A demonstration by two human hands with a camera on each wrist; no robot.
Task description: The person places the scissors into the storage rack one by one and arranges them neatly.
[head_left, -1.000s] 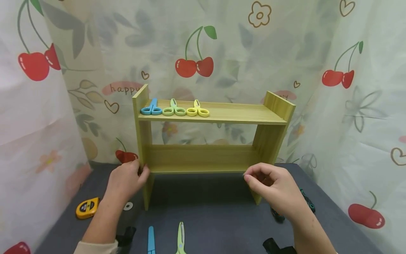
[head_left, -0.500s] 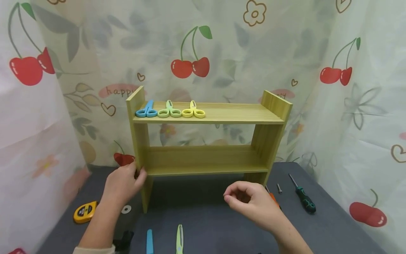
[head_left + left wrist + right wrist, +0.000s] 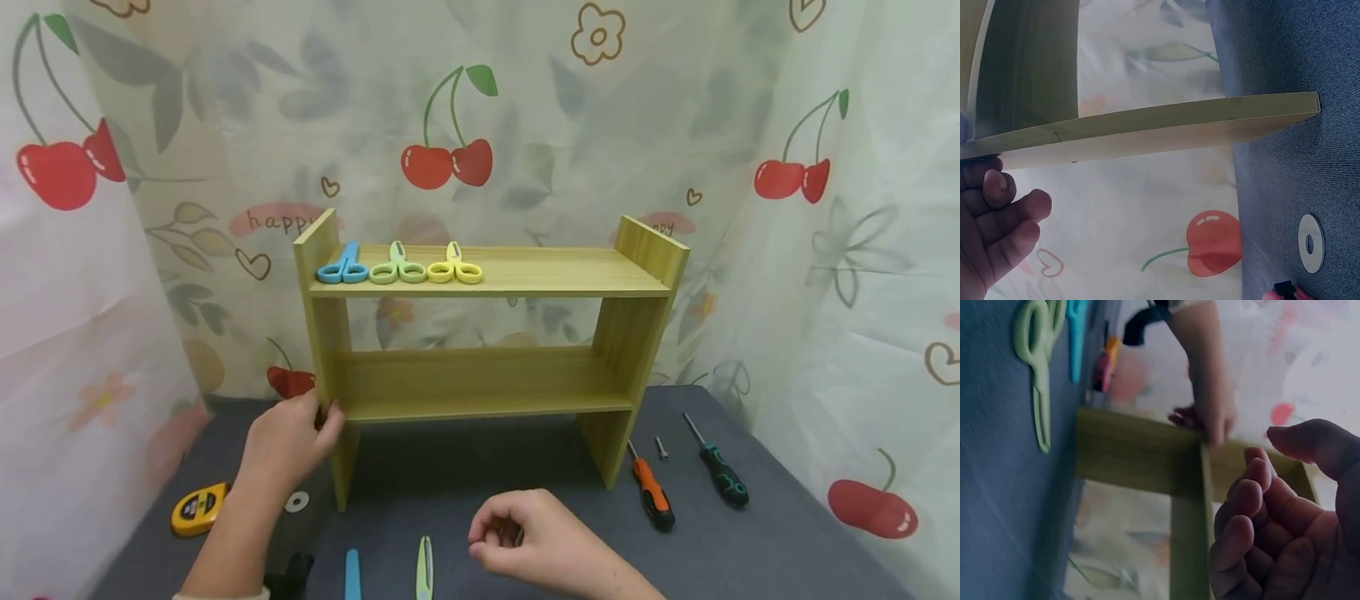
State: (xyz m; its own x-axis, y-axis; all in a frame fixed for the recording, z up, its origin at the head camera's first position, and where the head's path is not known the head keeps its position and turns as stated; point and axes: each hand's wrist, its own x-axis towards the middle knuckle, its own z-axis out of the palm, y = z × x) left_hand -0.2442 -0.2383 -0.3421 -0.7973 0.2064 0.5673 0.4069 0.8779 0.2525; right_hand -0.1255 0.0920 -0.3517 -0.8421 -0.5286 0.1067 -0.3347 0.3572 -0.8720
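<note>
While your left hand (image 3: 288,442) grips the left side panel of the wooden shelf (image 3: 487,333) near the counter's (image 3: 787,542) back edge, your right hand (image 3: 528,542) hovers over the front middle, fingers curled, seemingly holding nothing. Three scissors (image 3: 400,267) already lie at the top board's left end; the lower board is bare. A blue pair (image 3: 352,575) and a green pair (image 3: 424,571) wait at the front edge, so roughly three of five look shelved.
</note>
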